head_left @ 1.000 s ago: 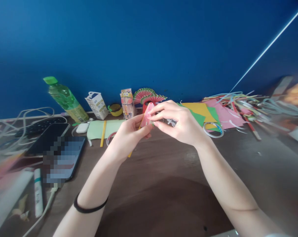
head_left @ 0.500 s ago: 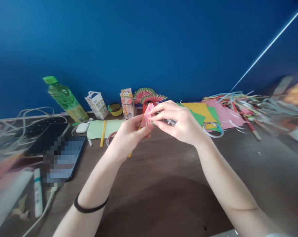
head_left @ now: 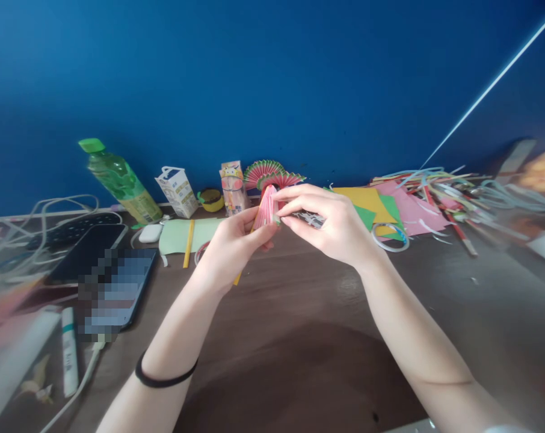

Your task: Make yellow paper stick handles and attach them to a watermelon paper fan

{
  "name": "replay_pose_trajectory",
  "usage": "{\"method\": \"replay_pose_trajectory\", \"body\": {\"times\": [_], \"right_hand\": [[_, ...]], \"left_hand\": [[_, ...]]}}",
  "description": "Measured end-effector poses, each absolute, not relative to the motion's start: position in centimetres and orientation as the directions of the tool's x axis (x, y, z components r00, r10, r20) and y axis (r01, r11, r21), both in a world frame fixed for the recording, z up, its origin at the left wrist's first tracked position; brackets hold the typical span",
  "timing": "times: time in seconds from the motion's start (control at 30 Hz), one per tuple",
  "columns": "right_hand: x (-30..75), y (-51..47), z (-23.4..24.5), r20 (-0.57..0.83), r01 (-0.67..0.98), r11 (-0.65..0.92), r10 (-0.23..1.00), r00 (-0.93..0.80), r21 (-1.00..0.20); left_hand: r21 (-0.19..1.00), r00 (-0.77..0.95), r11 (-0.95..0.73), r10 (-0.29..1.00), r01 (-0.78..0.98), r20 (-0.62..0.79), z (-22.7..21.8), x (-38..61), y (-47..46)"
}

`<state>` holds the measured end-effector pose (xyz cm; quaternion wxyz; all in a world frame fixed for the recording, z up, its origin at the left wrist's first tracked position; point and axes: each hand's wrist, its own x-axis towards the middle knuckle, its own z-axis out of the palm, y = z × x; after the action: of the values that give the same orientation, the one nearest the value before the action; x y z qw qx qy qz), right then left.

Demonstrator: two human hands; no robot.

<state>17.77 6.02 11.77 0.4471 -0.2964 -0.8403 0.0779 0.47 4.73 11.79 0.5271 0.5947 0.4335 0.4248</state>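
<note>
A small pink pleated paper fan [head_left: 266, 207] is pinched at its lower part between the thumb and fingers of my left hand [head_left: 227, 249]. A narrow yellow strip [head_left: 237, 279] runs along the fan's left side and pokes out below this hand. My right hand [head_left: 335, 222] comes in from the right, its fingertips bent together at the fan's right edge. Whitish bits show at those fingertips, too small to name. Behind the fan stand pink-and-green pleated paper fans [head_left: 272, 174], partly covered by the held one.
Along the blue wall stand a green bottle [head_left: 121, 180], a white carton [head_left: 177, 191] and a pink box [head_left: 234, 187]. Phones [head_left: 128, 294] and cables lie left. Coloured paper sheets [head_left: 372, 201], a tape roll [head_left: 390, 237] and many paper strips [head_left: 439, 192] lie right.
The pink pleats look a little wider and tip slightly left. My right hand has shifted only slightly, its fingertips still by the fan's right edge.
</note>
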Motion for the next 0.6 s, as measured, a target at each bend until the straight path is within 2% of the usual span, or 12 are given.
{"method": "replay_pose_trajectory", "body": {"times": [0.3, 0.43, 0.6], "right_hand": [[17.46, 5.99, 11.38, 0.698, 0.479, 0.817, 0.547, -0.463, -0.322], [17.34, 5.94, 11.4, 0.719, 0.501, 0.827, 0.509, -0.473, -0.256], [17.03, 5.88, 11.24, 0.729, 0.546, 0.815, 0.492, -0.476, -0.193]], "left_hand": [[0.971, 0.177, -0.151, 0.977, 0.187, 0.117, 11.64, 0.8, 4.62], [0.96, 0.166, -0.194, 0.973, 0.203, 0.161, 11.53, 0.93, 4.47], [0.965, 0.158, -0.178, 0.976, 0.191, 0.149, 11.55, 1.07, 4.42]]}}
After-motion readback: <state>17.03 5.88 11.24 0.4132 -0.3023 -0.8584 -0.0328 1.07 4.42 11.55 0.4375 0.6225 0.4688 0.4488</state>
